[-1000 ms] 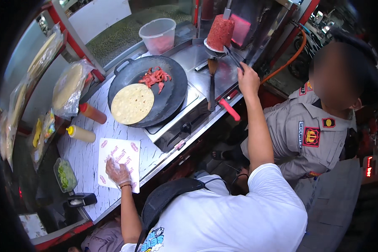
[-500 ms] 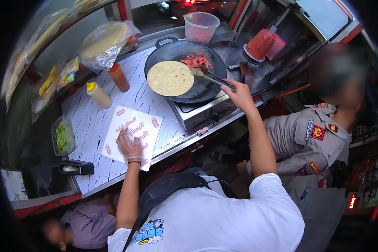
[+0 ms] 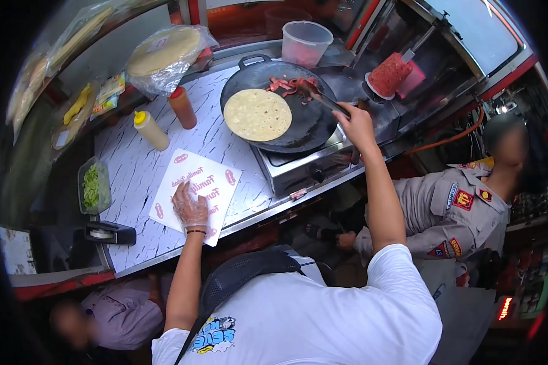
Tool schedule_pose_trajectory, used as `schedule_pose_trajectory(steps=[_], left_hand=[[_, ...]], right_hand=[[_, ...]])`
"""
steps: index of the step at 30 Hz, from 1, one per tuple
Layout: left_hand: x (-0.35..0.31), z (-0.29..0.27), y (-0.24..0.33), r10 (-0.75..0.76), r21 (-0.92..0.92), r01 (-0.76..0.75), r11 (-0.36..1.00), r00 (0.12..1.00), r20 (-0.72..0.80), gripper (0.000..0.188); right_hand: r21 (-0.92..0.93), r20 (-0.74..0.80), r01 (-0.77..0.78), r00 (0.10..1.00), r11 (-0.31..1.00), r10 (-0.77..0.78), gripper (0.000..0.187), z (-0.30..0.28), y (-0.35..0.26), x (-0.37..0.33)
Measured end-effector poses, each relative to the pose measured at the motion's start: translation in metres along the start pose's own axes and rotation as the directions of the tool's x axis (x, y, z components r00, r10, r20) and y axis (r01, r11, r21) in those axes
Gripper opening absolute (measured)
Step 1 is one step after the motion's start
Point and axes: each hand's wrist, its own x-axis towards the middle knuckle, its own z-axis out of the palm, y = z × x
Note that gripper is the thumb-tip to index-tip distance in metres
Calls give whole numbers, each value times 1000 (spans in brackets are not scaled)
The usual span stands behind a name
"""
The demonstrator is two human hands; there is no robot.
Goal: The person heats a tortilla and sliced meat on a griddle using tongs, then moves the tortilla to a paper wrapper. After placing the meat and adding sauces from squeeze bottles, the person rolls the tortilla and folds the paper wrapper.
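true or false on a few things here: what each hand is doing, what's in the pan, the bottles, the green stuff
1. The left hand rests flat on the white printed paper. True.
2. The right hand holds tongs over the black pan. True.
3. The pan holds two flatbreads. False: one flatbread, with red meat strips beside it.
4. The yellow bottle and red bottle lie on their sides. False: both stand upright.
5. The chopped greens sit in a clear tub. True.

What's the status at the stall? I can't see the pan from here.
Left hand flat on paper sheet. Right hand grips tongs over meat strips in pan. Flatbread alongside, nothing blocking.
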Motion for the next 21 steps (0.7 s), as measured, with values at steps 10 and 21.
schedule_pose_trajectory(steps=[10, 21], left_hand=[[5, 2, -1, 3, 103, 0, 995, 1000, -26, 56], [5, 1, 2, 35, 167, -27, 986, 998, -47, 56]], right_hand=[[91, 33, 46, 998, 995, -49, 31, -3, 13, 21], [109, 70, 134, 987, 985, -142, 28, 23, 6, 35]])
